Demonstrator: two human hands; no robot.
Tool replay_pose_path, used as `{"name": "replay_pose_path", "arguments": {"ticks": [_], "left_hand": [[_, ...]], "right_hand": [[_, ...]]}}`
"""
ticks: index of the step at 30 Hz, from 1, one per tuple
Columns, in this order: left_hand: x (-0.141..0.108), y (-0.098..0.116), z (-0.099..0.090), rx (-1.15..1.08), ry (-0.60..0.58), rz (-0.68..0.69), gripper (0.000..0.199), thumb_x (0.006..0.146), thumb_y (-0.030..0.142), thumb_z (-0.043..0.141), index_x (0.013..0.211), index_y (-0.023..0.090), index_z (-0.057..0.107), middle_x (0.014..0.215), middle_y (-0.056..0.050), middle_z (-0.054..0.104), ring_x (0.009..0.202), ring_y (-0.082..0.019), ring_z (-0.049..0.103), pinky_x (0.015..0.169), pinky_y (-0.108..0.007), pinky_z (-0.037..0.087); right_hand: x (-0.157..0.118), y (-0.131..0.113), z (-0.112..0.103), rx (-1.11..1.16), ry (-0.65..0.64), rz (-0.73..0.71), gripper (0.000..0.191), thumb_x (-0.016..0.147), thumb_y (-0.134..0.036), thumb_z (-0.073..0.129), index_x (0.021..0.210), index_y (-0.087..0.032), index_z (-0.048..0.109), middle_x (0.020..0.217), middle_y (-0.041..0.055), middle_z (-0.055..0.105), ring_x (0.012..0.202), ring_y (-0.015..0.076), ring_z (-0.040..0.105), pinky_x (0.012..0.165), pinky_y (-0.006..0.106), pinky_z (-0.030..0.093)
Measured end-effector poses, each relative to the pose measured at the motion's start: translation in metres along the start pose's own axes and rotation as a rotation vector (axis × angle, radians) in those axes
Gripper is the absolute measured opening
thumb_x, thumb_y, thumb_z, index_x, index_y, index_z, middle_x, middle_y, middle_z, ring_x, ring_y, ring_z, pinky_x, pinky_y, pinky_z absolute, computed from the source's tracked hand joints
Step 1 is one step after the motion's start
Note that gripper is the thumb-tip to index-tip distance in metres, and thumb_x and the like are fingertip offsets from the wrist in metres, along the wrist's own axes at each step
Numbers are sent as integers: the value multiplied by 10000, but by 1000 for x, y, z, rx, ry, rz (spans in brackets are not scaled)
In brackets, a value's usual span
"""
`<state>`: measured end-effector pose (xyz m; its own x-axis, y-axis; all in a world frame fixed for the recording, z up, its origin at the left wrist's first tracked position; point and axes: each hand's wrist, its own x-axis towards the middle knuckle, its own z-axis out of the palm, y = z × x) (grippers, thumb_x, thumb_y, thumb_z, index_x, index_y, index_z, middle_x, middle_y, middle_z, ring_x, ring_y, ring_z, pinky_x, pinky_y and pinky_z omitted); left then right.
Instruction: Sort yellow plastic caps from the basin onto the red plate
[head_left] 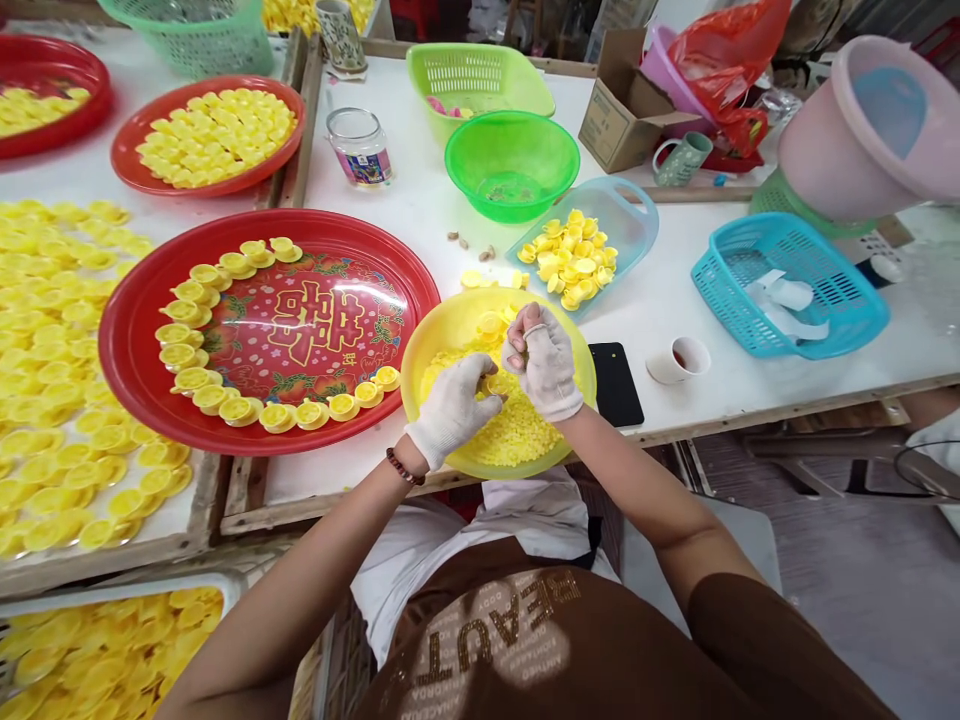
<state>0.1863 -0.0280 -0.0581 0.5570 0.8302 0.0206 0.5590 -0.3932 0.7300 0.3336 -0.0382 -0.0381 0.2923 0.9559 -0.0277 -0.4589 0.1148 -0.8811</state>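
Both my hands wear white gloves with fingertips bare, and they are over a yellow bowl (577, 400) heaped with small yellow pieces (517, 430). My left hand (456, 405) has thumb and fingers curled toward each other; whatever lies between them is too small to make out. My right hand (547, 362) is closed with the thumb pressed on the bent fingers, its contents hidden. Just left of the right fingertips is a round yellow piece (491, 323); I cannot tell whether it is held. Left of the bowl, a red tray (142, 370) carries an arc of yellow cup-shaped pieces (241, 410).
A blue tray (637, 205) holds more yellow pieces. Behind stand a green bowl (514, 150), a green basket (480, 75) and a glass jar (360, 150). To the right are a black phone (616, 385), a white cup (679, 362) and a blue basket (787, 290).
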Motion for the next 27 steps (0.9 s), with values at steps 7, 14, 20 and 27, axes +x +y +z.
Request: {"name": "replay_pose_path", "arguments": {"ticks": [7, 14, 20, 27], "left_hand": [[-4, -7, -5, -294, -84, -26, 299, 790, 309, 727, 1034, 190, 602, 913, -24, 685, 783, -177, 645, 744, -318, 543], [-8, -1, 0, 81, 195, 129, 174, 853, 234, 656, 1012, 185, 604, 1011, -84, 710, 958, -239, 671, 863, -379, 546], [-15, -4, 1, 103, 198, 105, 211, 850, 261, 701, 1028, 194, 610, 979, -67, 733, 926, -232, 702, 844, -369, 567], [-20, -8, -23, -29, 234, 86, 282, 881, 296, 681, 1133, 181, 633, 1074, -69, 746, 885, -189, 710, 829, -341, 583]], "right_hand": [[-7, -8, -30, -234, -62, 24, 406, 938, -575, 626, 778, -232, 481, 606, -78, 390, 434, 59, 308, 415, 230, 232], [-18, -6, -44, -958, -354, -25, 262, 880, -442, 698, 963, -217, 592, 849, -2, 623, 761, 156, 564, 728, 313, 451], [-17, -7, -41, -826, -474, 108, 144, 984, -360, 517, 931, -227, 527, 720, -35, 561, 614, 123, 525, 611, 280, 434], [-13, -15, -56, -1079, -467, -77, 110, 982, -306, 485, 956, -221, 550, 788, 5, 602, 687, 156, 558, 661, 304, 449]]}}
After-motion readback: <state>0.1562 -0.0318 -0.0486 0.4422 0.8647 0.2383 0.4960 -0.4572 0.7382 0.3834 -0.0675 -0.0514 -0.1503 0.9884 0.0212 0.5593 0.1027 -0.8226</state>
